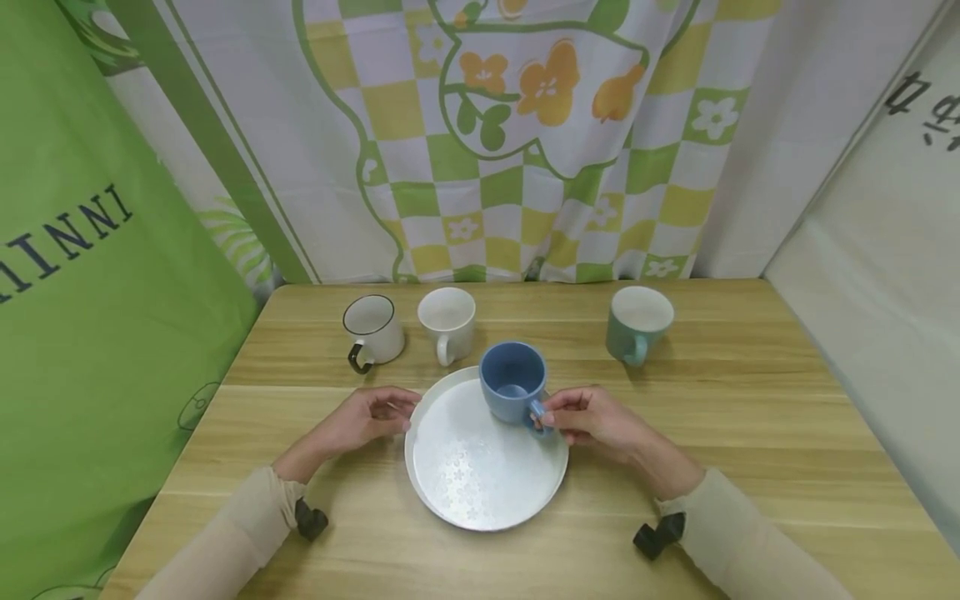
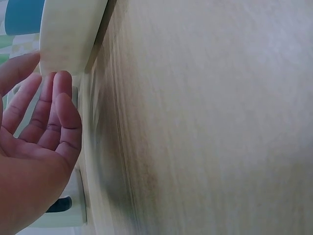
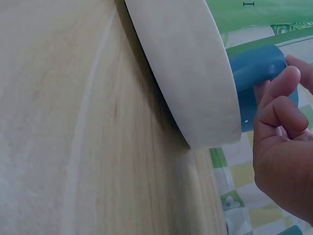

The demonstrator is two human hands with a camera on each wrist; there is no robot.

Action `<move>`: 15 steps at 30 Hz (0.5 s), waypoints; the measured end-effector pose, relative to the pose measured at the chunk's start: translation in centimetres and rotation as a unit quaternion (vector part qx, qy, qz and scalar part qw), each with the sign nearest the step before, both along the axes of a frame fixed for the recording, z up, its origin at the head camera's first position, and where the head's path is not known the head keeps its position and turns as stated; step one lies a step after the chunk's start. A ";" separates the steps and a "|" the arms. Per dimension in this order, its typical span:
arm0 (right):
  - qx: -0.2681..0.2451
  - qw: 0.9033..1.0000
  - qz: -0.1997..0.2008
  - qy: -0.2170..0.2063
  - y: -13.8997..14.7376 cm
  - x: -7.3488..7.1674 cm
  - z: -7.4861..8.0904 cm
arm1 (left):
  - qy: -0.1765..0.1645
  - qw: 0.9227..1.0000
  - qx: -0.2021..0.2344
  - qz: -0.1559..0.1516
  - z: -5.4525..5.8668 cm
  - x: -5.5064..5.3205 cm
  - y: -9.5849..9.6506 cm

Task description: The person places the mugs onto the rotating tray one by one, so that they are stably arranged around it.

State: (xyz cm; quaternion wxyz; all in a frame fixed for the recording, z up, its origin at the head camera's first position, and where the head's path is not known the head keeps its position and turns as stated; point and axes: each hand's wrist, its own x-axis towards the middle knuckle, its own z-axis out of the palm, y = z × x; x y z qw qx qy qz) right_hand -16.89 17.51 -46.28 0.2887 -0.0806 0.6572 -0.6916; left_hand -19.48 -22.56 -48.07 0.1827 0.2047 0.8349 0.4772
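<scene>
A blue mug [image 1: 504, 407] stands upright at the far right part of a round white tray [image 1: 480, 500]. My right hand [image 1: 604, 423] pinches the mug's handle between thumb and fingers, just over the tray's right rim. In the right wrist view the mug's handle [image 3: 261, 71] shows above the tray's side wall [image 3: 195, 83]. At the tray's left edge my left hand [image 1: 371, 419] has its fingers loosely bent. Its fingertips [image 2: 62, 78] touch the outer wall of the tray in the left wrist view, with the thumb near the rim.
Behind the tray stand a white mug with a black rim and handle [image 1: 384, 337], a plain white mug [image 1: 459, 337] and a green mug [image 1: 621, 335] farther right. The wooden table [image 1: 750, 400] ends at a patterned curtain [image 1: 525, 192].
</scene>
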 end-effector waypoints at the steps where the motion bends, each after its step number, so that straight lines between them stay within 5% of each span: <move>1: -0.001 1.000 -0.003 -0.002 0.1 0.0 0.0 | -0.001 1.000 0.002 -0.003 0.0 0.0 0.0; 15: -0.022 0.999 -0.026 -0.002 1.1 -0.5 0.2 | -0.031 0.999 0.021 -0.022 0.0 0.1 0.0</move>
